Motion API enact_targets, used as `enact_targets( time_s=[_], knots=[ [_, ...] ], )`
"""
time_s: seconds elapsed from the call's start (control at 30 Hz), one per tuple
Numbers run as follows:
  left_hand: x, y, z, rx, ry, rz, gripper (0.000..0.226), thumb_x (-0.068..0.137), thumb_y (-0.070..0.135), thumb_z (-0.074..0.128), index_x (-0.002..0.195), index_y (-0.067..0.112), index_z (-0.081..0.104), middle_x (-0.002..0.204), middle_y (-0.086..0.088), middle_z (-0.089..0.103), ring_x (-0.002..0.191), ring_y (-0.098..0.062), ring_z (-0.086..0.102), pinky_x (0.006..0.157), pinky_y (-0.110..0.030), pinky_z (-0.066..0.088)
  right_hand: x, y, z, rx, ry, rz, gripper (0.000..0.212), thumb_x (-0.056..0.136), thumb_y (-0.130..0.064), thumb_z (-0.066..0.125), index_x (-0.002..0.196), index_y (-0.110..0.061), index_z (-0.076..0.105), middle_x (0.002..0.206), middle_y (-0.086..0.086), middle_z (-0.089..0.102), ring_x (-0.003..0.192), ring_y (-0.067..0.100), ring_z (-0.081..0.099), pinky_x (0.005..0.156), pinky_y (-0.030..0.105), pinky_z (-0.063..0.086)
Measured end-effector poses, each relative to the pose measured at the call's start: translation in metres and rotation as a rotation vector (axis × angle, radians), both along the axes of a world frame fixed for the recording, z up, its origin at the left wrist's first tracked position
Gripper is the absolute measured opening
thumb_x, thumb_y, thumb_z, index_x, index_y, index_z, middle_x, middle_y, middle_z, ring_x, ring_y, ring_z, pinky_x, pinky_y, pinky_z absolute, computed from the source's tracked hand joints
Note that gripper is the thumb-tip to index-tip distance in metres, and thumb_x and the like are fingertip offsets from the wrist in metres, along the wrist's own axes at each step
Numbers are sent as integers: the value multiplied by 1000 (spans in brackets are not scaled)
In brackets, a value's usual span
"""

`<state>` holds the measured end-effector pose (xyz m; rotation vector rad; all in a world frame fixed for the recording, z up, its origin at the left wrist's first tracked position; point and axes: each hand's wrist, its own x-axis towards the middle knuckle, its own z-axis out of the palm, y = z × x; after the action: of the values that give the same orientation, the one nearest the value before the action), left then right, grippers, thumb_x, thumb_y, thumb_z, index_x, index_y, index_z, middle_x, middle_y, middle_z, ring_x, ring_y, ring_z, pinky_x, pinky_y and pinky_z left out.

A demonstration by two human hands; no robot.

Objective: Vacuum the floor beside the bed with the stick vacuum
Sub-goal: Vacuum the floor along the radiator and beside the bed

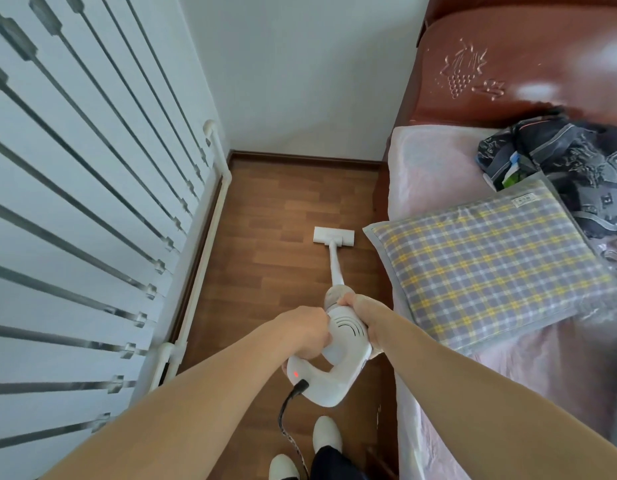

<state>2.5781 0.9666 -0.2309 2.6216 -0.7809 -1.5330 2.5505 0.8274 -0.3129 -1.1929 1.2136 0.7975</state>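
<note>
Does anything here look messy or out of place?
Mostly tidy. The plaid pillow lies askew, its corner overhanging the bed's edge above the floor. A dark bundle of clothing sits crumpled near the headboard. The vacuum's cord trails by the person's feet.

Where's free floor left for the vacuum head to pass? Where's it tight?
Free: the wood strip between the floor head and the far baseboard, and left of it toward the radiator pipe. Tight: right of the head, near the bed and overhanging plaid pillow.

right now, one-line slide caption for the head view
Both hands steer a white stick vacuum along the wood floor beside the bed.
</note>
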Motion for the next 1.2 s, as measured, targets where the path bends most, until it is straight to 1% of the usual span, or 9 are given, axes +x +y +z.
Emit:
enact_targets(
  time_s=[0.2,0.43,0.53,0.67,0.83,0.97,1.0,1.1,1.2],
  knots=[
    [11,-13,2,2,-17,-17,29,101,25,40,121,11,57,93,-5,57,79,-20,53,67,-28,41,13,-12,2,-2,15,20,45,86,-43,68,120,-14,63,97,12,73,83,33,70,94,52,58],
    [9,-19,6,10,-12,-36,28,101,22,42,124,12,56,101,-6,61,82,-18,54,71,-27,42,12,-18,4,15,28,24,44,86,-44,68,117,-14,64,95,11,72,84,32,70,96,53,57],
    [13,-24,7,15,-20,-22,29,101,24,41,122,12,57,96,-3,56,81,-19,51,70,-28,40,16,-23,3,7,17,21,42,85,-43,68,115,-14,66,94,11,73,82,32,70,95,53,57],
    [18,-29,7,4,-32,-40,30,102,25,40,124,12,56,99,-3,58,82,-17,52,71,-26,40,22,-28,0,5,31,16,44,85,-45,69,118,-15,65,97,11,73,83,31,71,93,54,58],
    [27,-29,0,-15,-56,-67,32,103,24,37,130,14,50,118,-5,61,89,-16,52,77,-27,41,31,-28,1,-9,-9,-32,43,83,-38,72,118,-14,65,106,13,77,82,33,72,90,54,59],
    [36,-31,-3,-14,-49,-47,34,102,26,36,132,15,48,121,-4,59,100,-18,56,88,-30,46,37,-30,3,-20,-31,-35,42,84,-37,72,119,-15,64,97,11,74,75,31,71,77,48,61],
    [38,-31,-4,-19,-48,-40,34,102,27,36,132,16,49,121,-4,59,104,-19,58,89,-31,46,38,-31,4,-21,-32,-31,42,84,-38,72,119,-15,65,96,11,74,75,31,71,78,48,62],
    [42,-31,-5,-24,-46,-37,35,102,28,37,133,18,48,121,-3,60,108,-20,59,91,-32,47,43,-31,3,-31,-23,-20,44,83,-39,72,120,-15,65,107,12,77,85,32,74,90,54,60],
    [42,-28,-6,-24,-48,-39,33,102,28,38,130,17,50,118,-4,61,105,-20,61,86,-30,48,45,-26,3,-46,-12,-6,48,81,-40,72,122,-16,63,115,14,77,100,34,76,93,59,58]
  ],
)
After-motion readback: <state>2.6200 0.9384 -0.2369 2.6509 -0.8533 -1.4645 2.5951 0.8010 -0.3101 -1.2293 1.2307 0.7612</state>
